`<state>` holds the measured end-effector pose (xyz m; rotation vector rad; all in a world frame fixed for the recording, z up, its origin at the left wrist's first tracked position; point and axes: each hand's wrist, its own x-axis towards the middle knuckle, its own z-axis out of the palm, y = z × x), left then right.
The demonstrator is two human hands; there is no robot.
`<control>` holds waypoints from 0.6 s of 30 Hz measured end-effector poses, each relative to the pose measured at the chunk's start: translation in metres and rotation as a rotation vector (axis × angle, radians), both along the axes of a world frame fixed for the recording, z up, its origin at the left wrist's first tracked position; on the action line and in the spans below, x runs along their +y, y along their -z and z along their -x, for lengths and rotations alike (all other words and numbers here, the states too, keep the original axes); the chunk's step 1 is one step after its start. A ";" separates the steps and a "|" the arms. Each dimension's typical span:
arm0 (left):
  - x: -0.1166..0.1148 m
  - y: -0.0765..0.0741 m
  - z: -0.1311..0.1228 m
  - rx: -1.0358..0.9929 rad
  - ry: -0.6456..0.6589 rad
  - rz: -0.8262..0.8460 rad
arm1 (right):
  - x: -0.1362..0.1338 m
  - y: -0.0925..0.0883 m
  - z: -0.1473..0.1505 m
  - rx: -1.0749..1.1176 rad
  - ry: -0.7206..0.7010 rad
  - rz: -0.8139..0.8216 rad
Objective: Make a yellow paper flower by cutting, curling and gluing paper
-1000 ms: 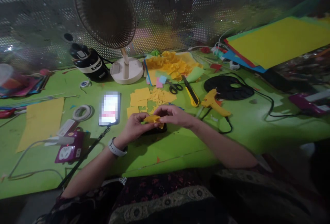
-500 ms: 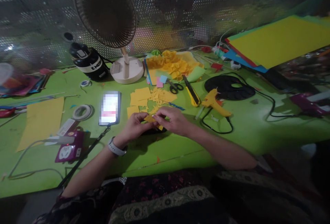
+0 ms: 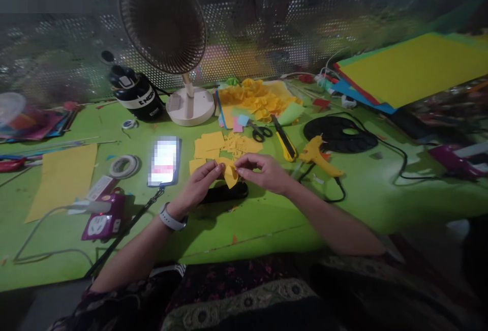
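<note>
Between my two hands is a folded piece of yellow paper, its lower corner pointing toward me. My left hand pinches its left side between thumb and fingers. On the right side, my right hand grips the paper's edge with the fingertips. Just beneath the hands lies a dark, long object, partly hidden, whose kind I cannot make out. Yellow paper squares and yellow paper scraps lie right behind the hands.
Scissors, a yellow utility knife and a glue gun with its cord lie to the right. Crumpled orange paper pieces and a fan stand behind. A phone, tape roll and purple power strip are left.
The yellow paper has turned and spread, with a corner now pointing down. My right hand has shifted slightly right, and the dark object below shows more. The view has moved a little.
</note>
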<state>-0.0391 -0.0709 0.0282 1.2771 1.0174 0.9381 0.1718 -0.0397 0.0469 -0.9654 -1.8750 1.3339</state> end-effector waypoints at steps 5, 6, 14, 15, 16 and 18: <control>0.001 0.000 -0.003 0.081 0.003 -0.071 | -0.004 -0.002 0.003 0.000 0.007 0.004; 0.001 0.001 -0.003 0.089 -0.003 -0.080 | -0.004 -0.002 0.003 0.000 0.011 0.005; -0.006 0.010 -0.006 0.096 -0.103 -0.150 | -0.006 0.008 0.010 0.062 0.148 0.075; -0.007 0.011 -0.007 0.150 -0.114 -0.192 | -0.007 0.010 0.011 0.073 0.168 0.076; -0.009 0.011 -0.008 0.194 -0.129 -0.234 | -0.009 0.010 0.012 0.081 0.180 0.078; -0.010 0.011 -0.009 0.230 -0.157 -0.304 | -0.011 0.011 0.014 0.095 0.193 0.084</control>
